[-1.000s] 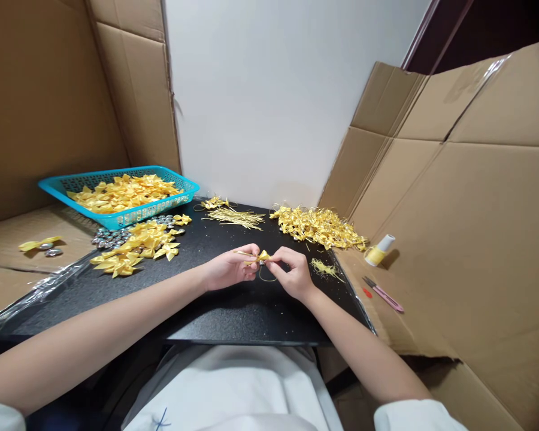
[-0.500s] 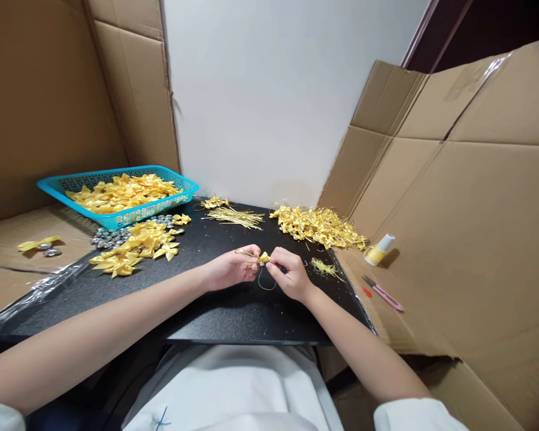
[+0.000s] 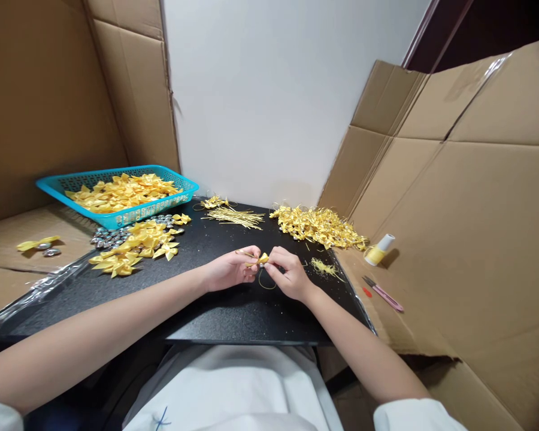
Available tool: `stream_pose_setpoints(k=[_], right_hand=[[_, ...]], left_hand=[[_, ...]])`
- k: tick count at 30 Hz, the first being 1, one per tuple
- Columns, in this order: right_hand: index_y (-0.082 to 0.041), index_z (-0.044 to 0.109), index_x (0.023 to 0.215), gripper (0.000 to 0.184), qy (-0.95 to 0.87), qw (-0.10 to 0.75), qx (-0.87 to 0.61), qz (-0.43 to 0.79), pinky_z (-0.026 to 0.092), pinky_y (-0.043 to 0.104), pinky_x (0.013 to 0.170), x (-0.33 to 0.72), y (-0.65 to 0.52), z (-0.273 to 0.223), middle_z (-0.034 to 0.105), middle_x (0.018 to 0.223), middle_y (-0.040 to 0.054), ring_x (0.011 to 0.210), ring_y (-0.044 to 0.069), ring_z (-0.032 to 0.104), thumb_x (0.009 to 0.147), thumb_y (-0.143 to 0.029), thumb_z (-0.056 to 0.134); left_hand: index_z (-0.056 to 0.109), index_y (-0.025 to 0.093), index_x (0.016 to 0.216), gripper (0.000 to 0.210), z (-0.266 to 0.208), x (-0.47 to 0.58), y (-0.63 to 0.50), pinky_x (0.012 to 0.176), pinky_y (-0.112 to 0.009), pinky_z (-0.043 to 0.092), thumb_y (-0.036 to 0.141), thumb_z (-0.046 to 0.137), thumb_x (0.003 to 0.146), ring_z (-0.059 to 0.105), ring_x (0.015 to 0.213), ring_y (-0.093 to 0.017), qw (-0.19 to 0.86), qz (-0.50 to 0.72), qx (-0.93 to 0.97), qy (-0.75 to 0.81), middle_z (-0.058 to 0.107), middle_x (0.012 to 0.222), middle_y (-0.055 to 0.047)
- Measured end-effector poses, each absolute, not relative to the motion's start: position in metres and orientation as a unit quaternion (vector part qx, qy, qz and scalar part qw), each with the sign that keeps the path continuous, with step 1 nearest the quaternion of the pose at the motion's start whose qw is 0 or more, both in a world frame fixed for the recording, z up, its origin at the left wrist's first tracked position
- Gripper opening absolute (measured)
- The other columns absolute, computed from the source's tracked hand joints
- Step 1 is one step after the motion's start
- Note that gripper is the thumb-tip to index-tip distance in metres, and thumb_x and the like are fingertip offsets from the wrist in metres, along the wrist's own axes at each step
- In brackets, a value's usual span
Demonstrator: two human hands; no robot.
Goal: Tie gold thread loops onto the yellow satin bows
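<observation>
Above the front part of the black table (image 3: 206, 317), both hands meet at one small yellow ribbon bow (image 3: 263, 258). My left hand (image 3: 233, 267) pinches the bow from its left side, fingers closed. On the other side my right hand (image 3: 290, 272) is also closed on it, thumb and forefinger together. A silvery bead or bell shows just under the bow, partly hidden by the fingers. From it a thin gold cord (image 3: 266, 287) hangs down in a loop.
A blue basket (image 3: 117, 220) of yellow bows stands at back left. Before it lie loose bows (image 3: 146, 238) and silver bells (image 3: 110, 238). Gold cords (image 3: 236, 216) and a heap of corded bows (image 3: 318, 226) lie behind my hands. Right: thread spool (image 3: 379, 250), pink snips (image 3: 387, 297), thread scraps (image 3: 326, 267).
Hardly anything differs. Both hands keep their hold on the bow, with only a very slight shift of the fingers.
</observation>
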State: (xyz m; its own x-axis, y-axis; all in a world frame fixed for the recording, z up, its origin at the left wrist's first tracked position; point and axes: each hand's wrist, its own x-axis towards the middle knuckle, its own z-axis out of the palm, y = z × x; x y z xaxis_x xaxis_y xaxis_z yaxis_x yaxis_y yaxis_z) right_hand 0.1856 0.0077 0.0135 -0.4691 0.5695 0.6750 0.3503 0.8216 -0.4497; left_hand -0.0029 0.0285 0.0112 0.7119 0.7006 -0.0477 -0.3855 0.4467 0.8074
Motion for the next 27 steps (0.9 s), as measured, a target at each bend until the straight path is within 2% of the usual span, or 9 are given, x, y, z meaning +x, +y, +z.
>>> stream_pose_setpoints(k=[7,21,27], right_hand=[[-0.020,0.050,0.066,0.023,-0.849,0.435,-0.273,0.127,0.039,0.028,0.065,0.1852,0.0089,0.0117,0.047,0.067,0.0003,0.068,0.015,0.046,0.089,-0.023,0.047],[-0.019,0.051,0.066,0.025,-0.822,0.465,-0.292,0.153,0.037,0.027,0.061,0.1833,0.0069,0.0094,0.047,0.065,-0.0006,0.063,0.013,0.045,0.090,-0.027,0.048],[-0.019,0.050,0.065,0.028,-0.813,0.468,-0.307,0.164,0.036,0.026,0.059,0.1816,0.0074,0.0068,0.045,0.064,-0.0012,0.061,0.012,0.043,0.090,-0.031,0.047]], left_hand=[[0.056,0.016,0.073,0.017,0.0076,-0.0024,0.0313,0.055,-0.018,0.036,0.010,0.071,0.068,0.044,0.051,-0.005,0.829,0.326,0.407,0.201,0.056,0.061,0.003],[0.060,0.017,0.086,0.024,0.0082,-0.0021,0.0298,0.060,-0.020,0.038,0.012,0.075,0.068,0.051,0.059,-0.007,0.823,0.346,0.408,0.191,0.059,0.071,0.002],[0.060,0.017,0.076,0.016,0.0073,-0.0017,0.0297,0.057,-0.020,0.036,0.015,0.075,0.069,0.043,0.051,-0.006,0.812,0.354,0.433,0.167,0.058,0.062,0.002]])
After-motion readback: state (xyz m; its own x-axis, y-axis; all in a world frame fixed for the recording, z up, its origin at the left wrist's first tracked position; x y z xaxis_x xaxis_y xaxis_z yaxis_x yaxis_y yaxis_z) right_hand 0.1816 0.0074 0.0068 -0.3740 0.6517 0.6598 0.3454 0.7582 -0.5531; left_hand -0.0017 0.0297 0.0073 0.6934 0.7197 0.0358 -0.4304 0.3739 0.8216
